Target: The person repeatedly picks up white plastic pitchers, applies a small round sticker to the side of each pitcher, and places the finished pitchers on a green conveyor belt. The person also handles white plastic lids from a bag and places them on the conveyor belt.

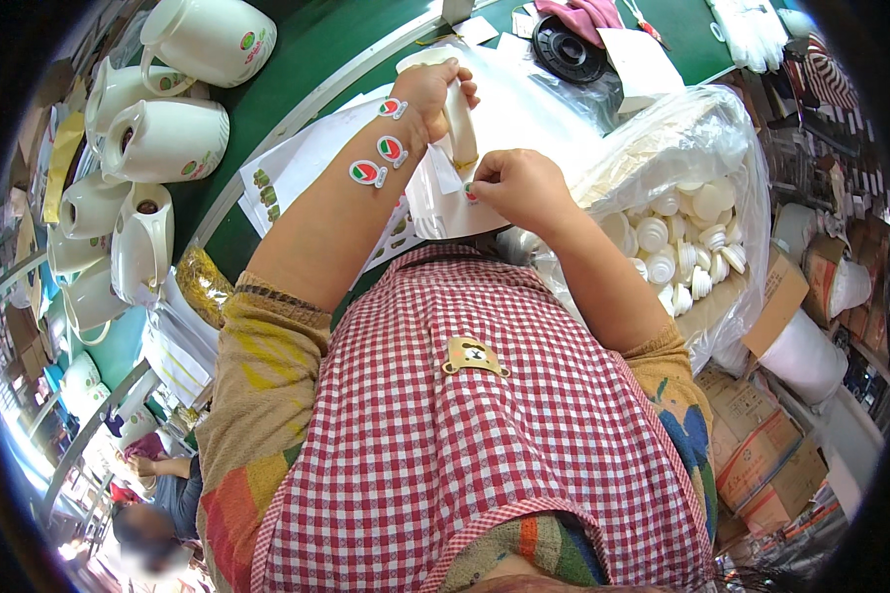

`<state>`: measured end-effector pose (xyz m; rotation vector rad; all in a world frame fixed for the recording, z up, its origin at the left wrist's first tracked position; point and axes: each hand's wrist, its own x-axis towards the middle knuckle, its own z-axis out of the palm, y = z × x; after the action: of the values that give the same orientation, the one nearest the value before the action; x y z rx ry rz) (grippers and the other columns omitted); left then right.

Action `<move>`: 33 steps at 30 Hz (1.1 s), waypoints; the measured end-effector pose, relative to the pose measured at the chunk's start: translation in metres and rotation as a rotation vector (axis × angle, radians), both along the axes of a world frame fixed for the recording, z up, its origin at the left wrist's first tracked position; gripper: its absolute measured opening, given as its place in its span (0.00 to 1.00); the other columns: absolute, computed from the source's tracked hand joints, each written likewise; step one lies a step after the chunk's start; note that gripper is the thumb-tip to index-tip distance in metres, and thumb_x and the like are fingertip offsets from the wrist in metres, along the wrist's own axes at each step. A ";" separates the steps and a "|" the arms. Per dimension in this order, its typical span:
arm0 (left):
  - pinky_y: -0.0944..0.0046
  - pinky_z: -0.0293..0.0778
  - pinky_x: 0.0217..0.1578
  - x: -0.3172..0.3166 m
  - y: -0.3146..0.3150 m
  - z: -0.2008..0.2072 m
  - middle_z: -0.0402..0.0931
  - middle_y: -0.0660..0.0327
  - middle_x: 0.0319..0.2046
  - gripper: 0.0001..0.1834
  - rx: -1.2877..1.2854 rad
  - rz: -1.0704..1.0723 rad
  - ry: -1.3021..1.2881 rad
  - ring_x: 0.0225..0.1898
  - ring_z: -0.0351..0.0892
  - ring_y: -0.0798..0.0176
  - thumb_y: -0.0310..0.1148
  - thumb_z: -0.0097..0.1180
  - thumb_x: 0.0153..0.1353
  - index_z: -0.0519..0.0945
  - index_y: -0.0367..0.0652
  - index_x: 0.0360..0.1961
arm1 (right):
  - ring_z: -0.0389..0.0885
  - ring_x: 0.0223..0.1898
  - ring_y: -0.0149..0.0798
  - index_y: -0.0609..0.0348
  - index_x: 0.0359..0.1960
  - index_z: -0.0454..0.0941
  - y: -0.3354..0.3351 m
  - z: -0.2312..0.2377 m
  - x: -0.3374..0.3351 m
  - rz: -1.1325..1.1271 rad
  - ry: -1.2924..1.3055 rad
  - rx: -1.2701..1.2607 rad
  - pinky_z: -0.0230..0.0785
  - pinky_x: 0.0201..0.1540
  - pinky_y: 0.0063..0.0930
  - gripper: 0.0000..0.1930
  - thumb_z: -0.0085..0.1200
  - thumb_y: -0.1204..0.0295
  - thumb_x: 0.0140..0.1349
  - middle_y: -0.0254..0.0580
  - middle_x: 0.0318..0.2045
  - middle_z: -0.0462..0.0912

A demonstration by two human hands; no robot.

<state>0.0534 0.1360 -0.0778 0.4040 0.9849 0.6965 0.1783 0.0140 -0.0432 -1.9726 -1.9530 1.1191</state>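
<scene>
My left hand [433, 91] grips the handle of a white plastic jug [443, 203] held close in front of me. My right hand [521, 186] pinches a small round red-and-green sticker [471, 191] against the jug's side. Three more of these stickers [379, 151] sit in a row along my left forearm. The jug's body is partly hidden behind both hands.
Several finished white jugs [168, 138] lie along a green conveyor belt [311, 49] at the left. A clear bag of white plastic lids [682, 247] sits at the right. Sticker sheets [287, 173] lie on the belt's edge. Cardboard boxes [761, 455] stand lower right. Another person [163, 474] sits lower left.
</scene>
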 end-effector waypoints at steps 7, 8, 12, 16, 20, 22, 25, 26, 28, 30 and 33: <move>0.60 0.75 0.36 -0.006 -0.001 -0.003 0.72 0.60 0.29 0.14 0.023 -0.044 0.069 0.29 0.73 0.64 0.38 0.45 0.69 0.72 0.35 0.39 | 0.83 0.30 0.46 0.53 0.31 0.79 -0.002 0.011 -0.010 -0.002 -0.273 0.068 0.73 0.33 0.37 0.19 0.61 0.51 0.48 0.43 0.25 0.83; 0.61 0.76 0.37 -0.011 -0.002 -0.005 0.74 0.61 0.30 0.13 0.049 -0.044 0.048 0.31 0.76 0.64 0.38 0.48 0.68 0.74 0.36 0.40 | 0.82 0.29 0.46 0.53 0.32 0.78 -0.002 0.008 -0.008 -0.017 -0.298 0.079 0.72 0.33 0.37 0.21 0.62 0.49 0.47 0.43 0.25 0.82; 0.60 0.79 0.37 -0.053 0.004 0.001 0.80 0.59 0.38 0.15 0.036 -0.433 0.122 0.38 0.82 0.63 0.36 0.54 0.63 0.73 0.41 0.48 | 0.83 0.32 0.50 0.56 0.37 0.74 -0.014 0.012 0.003 0.156 -0.294 -0.086 0.73 0.34 0.42 0.29 0.63 0.44 0.44 0.45 0.28 0.83; 0.56 0.79 0.43 -0.074 -0.010 0.050 0.81 0.57 0.40 0.15 0.165 -0.392 0.078 0.41 0.82 0.60 0.28 0.58 0.59 0.74 0.38 0.48 | 0.81 0.29 0.45 0.56 0.35 0.78 -0.028 0.013 0.034 0.059 -0.120 -0.069 0.71 0.31 0.34 0.24 0.66 0.50 0.46 0.43 0.25 0.82; 0.61 0.80 0.42 -0.094 0.027 0.075 0.81 0.57 0.38 0.16 0.552 -0.357 0.181 0.40 0.82 0.63 0.30 0.59 0.59 0.72 0.39 0.48 | 0.78 0.23 0.34 0.58 0.34 0.79 -0.036 0.007 0.049 -0.231 0.193 -0.002 0.69 0.28 0.28 0.16 0.64 0.59 0.53 0.40 0.21 0.79; 0.62 0.77 0.45 -0.087 0.054 0.072 0.81 0.57 0.38 0.17 0.673 -0.282 0.317 0.40 0.82 0.63 0.27 0.57 0.59 0.71 0.36 0.49 | 0.77 0.21 0.33 0.58 0.35 0.79 -0.041 -0.006 0.047 -0.293 0.327 0.071 0.68 0.27 0.28 0.15 0.64 0.61 0.54 0.39 0.20 0.79; 0.65 0.76 0.42 -0.075 0.107 0.031 0.81 0.57 0.39 0.16 0.865 -0.220 0.488 0.38 0.81 0.65 0.24 0.58 0.58 0.72 0.34 0.48 | 0.74 0.21 0.29 0.61 0.35 0.78 -0.039 0.000 0.036 -0.210 0.324 -0.073 0.67 0.25 0.25 0.14 0.63 0.64 0.55 0.36 0.18 0.77; 0.66 0.76 0.41 -0.070 0.125 0.021 0.81 0.56 0.38 0.15 0.915 -0.250 0.513 0.37 0.81 0.66 0.23 0.57 0.58 0.73 0.34 0.47 | 0.74 0.21 0.28 0.61 0.36 0.78 -0.041 -0.003 0.035 -0.220 0.365 -0.118 0.66 0.25 0.24 0.14 0.63 0.65 0.55 0.36 0.18 0.77; 0.67 0.76 0.40 -0.058 0.151 0.003 0.81 0.56 0.38 0.15 0.937 -0.237 0.549 0.36 0.80 0.66 0.22 0.57 0.58 0.72 0.34 0.47 | 0.71 0.20 0.26 0.61 0.36 0.78 -0.046 -0.007 0.036 -0.245 0.394 -0.111 0.65 0.25 0.24 0.13 0.62 0.65 0.56 0.34 0.18 0.75; 0.67 0.75 0.37 -0.050 0.180 -0.031 0.81 0.57 0.37 0.15 0.980 -0.214 0.514 0.37 0.80 0.68 0.22 0.57 0.58 0.72 0.35 0.47 | 0.71 0.21 0.26 0.61 0.37 0.78 -0.053 -0.020 0.042 -0.286 0.358 -0.118 0.65 0.25 0.24 0.13 0.61 0.64 0.56 0.33 0.18 0.74; 0.68 0.75 0.37 -0.036 0.203 -0.046 0.81 0.57 0.36 0.13 1.090 -0.305 0.679 0.37 0.79 0.68 0.24 0.58 0.58 0.73 0.34 0.44 | 0.71 0.21 0.26 0.61 0.36 0.79 -0.059 -0.020 0.044 -0.325 0.338 -0.147 0.66 0.27 0.24 0.13 0.61 0.64 0.57 0.34 0.18 0.75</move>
<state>0.0173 0.3388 -0.1235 1.7973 1.0570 0.7856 0.2222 -0.0448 -0.0637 -1.9229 -1.3637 1.4227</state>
